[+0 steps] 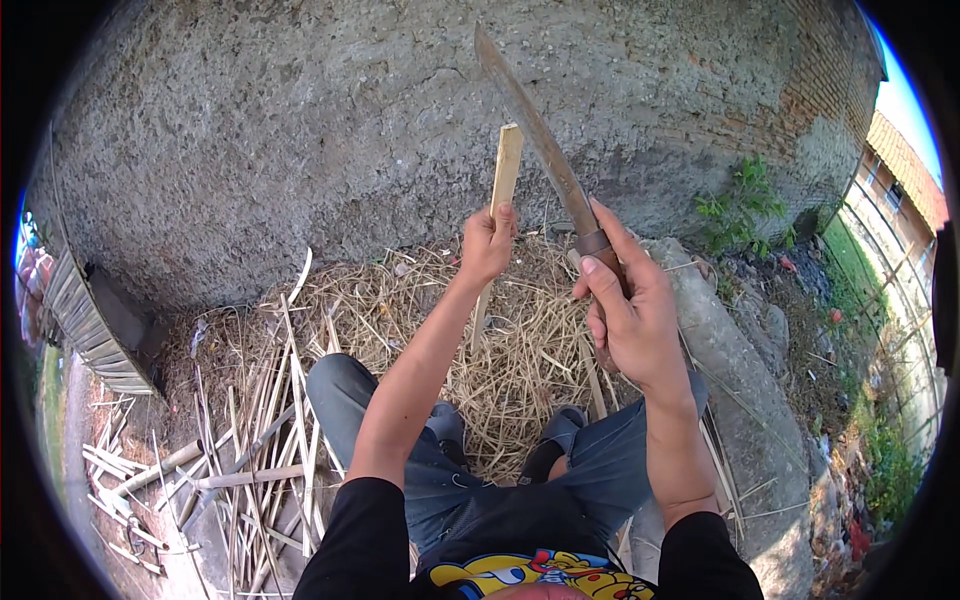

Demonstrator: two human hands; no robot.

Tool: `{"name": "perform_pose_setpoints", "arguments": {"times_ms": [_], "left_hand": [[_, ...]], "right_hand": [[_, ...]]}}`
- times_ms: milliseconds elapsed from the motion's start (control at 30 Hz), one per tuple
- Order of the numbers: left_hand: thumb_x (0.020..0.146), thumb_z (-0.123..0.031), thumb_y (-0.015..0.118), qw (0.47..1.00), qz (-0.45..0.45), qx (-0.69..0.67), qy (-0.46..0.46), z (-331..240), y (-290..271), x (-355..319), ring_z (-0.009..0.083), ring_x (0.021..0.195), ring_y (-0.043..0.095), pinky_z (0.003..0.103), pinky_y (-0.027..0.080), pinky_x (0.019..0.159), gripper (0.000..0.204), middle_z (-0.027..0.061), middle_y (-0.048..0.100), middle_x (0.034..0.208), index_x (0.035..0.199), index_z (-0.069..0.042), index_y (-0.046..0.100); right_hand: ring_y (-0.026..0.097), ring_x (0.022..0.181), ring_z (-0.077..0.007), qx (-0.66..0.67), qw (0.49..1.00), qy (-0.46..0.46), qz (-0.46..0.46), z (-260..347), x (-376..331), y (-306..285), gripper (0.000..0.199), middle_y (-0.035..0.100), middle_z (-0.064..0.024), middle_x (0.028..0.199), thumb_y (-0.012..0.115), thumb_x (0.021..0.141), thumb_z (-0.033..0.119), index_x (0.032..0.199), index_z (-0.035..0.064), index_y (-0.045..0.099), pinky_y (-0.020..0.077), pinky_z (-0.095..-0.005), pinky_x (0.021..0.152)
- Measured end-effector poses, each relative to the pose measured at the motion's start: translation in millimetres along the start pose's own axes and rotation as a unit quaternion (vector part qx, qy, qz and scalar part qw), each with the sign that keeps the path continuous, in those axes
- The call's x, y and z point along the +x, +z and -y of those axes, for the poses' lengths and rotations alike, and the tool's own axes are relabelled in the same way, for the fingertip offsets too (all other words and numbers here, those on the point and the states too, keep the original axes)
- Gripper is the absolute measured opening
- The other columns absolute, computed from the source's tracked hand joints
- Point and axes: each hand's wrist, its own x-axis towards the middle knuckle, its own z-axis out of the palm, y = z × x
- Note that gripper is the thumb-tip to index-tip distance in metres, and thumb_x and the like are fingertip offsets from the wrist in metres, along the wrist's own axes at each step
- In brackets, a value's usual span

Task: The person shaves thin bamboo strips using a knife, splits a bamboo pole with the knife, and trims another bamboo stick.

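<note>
My left hand (pixel 489 243) is closed around a pale, flat bamboo strip (pixel 507 165), which stands nearly upright with its lower end reaching down toward the shavings. My right hand (pixel 628 300) grips the handle of a long machete (pixel 545 145) with a brown, worn blade. The blade points up and to the left, and its tip is above the strip's top end. In this view the blade passes just right of the strip; whether they touch I cannot tell. The thumb and index finger of my right hand lie along the collar at the base of the blade.
Bamboo shavings (pixel 510 385) cover the ground between my feet. Long split strips and poles (pixel 250 475) lie to the left. A rough grey wall (pixel 330 130) rises ahead. Concrete slabs (pixel 735 350) lie at the right, near a green plant (pixel 745 205). A slatted panel (pixel 95 325) leans at far left.
</note>
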Motion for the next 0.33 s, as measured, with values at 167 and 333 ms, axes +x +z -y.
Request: {"name": "perform_pose_setpoints", "arguments": {"times_ms": [167,333], "left_hand": [[0.106,-0.047,0.045,1.0,0.015,0.001,-0.013,2.3,0.5,0.2,0.0068,0.058,0.044,0.024,0.037,0.053,0.052,-0.0021,0.049,0.065,0.074,-0.007,0.05],[0.107,-0.046,0.046,1.0,0.011,0.003,-0.006,7.0,-1.3,1.0,0.0067,0.058,0.045,0.025,0.037,0.052,0.051,-0.0021,0.049,0.064,0.074,-0.007,0.051]], "right_hand": [[0.046,0.054,-0.001,0.01,1.0,0.005,-0.009,-2.4,-0.7,0.2,0.051,0.059,0.0007,0.08,0.057,0.102,0.012,0.151,0.0113,0.044,0.039,-0.02,0.047],[0.046,0.055,-0.001,0.013,1.0,0.008,-0.006,-2.5,-1.3,1.0,0.052,0.059,0.0007,0.081,0.057,0.102,0.012,0.152,0.0121,0.044,0.0393,-0.0196,0.048]]}}
